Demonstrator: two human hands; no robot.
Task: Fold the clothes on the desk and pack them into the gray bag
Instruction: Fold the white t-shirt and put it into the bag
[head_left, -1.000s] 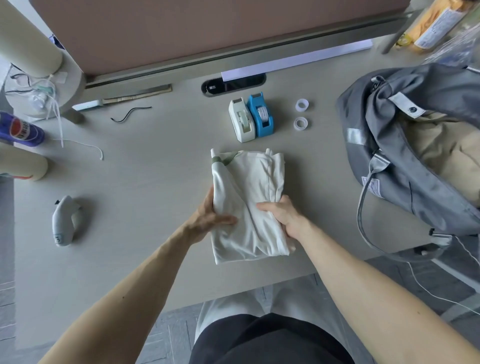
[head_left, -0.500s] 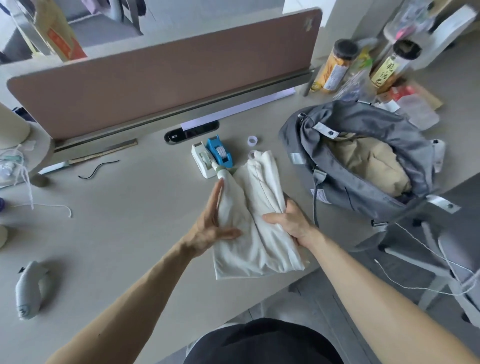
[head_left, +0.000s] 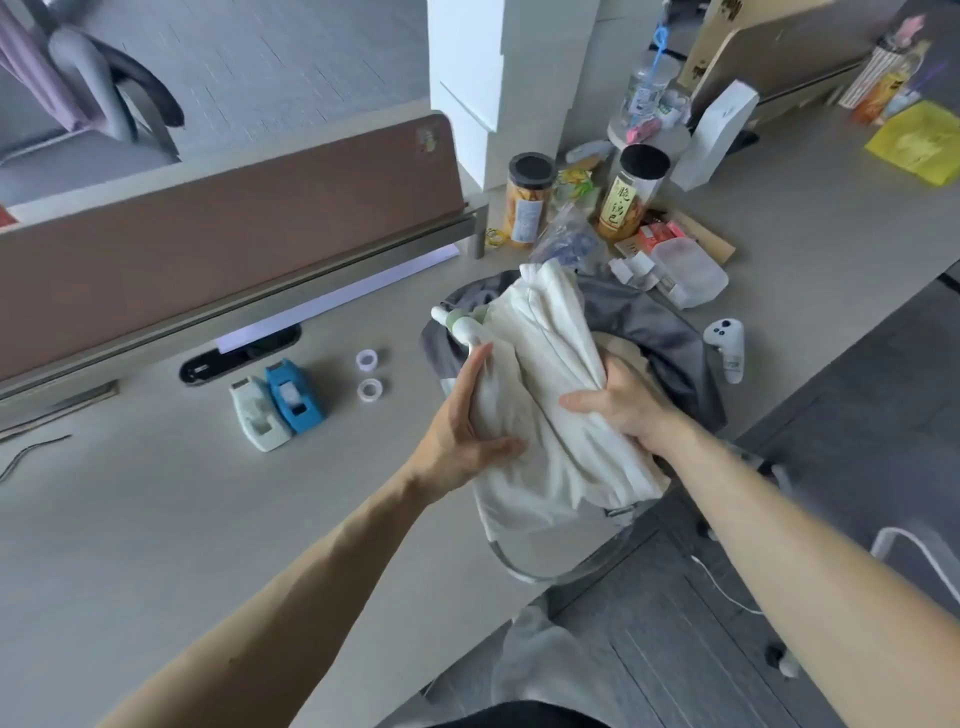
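Over the bag's mouth: I hold my folded white garment (head_left: 545, 374) up off the worktop (head_left: 182, 519), above the open gray bag (head_left: 675, 338).
Left hand (head_left: 467, 431): grips the garment's 9 o'clock edge, thumb pressed on the cloth.
Right hand (head_left: 618, 405): fingers curled, clutching bunched cloth at its 3 o'clock side.
Inside the bag: a beige garment (head_left: 623, 348) shows at 12 o'clock of my right hand.
At 9 o'clock of the bag: white tape dispenser (head_left: 257, 415) and blue tape dispenser (head_left: 293, 397), side by side.
At 3 o'clock: white controller (head_left: 727, 348).
At 12 o'clock: two black-lidded jars (head_left: 631, 192).
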